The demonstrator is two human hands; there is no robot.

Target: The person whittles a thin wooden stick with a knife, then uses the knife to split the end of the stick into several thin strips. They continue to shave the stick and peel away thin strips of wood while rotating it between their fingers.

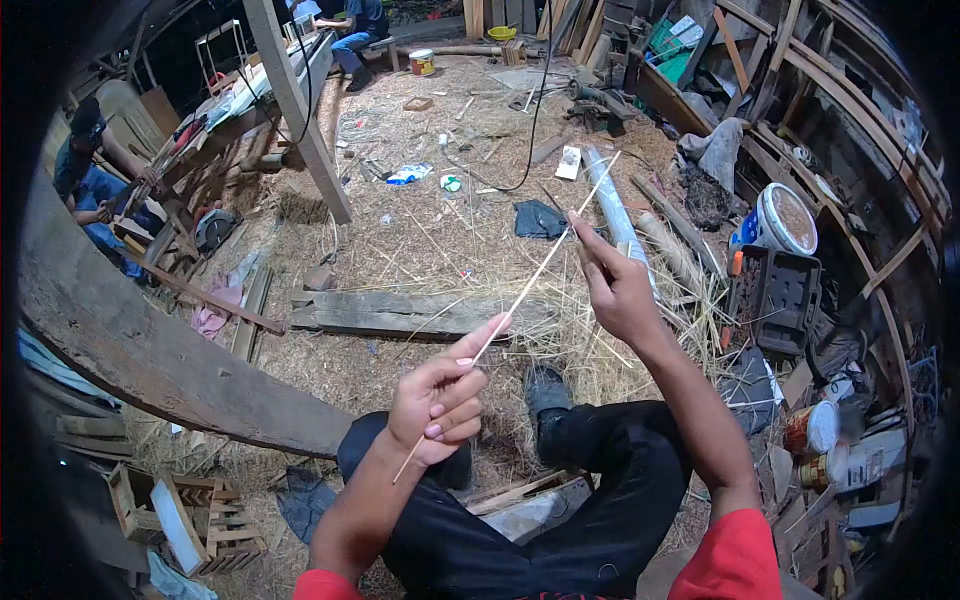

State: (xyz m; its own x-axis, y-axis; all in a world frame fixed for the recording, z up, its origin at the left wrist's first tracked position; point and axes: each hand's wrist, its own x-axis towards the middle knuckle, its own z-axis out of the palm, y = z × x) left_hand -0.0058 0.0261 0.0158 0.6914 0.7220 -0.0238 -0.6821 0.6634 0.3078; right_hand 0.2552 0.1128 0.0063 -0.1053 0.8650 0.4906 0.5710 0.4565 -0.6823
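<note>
A long, thin, pale stick, which looks like split bamboo or wood, runs diagonally up to the right in front of me. My left hand is closed around its lower part, with the thumb lying along it and the lower end poking out below the fist. Higher up, my right hand has its fingertips on the stick, forefinger stretched along it and thumb bent close. A thin dark line shows by the right fingertips; I cannot make out whether it is a tool.
A thick wooden beam lies ahead on the shaving-covered ground, beside loose pale strips. To the right are a white bucket and an open black case. A curved plank crosses the left. A person works at far left.
</note>
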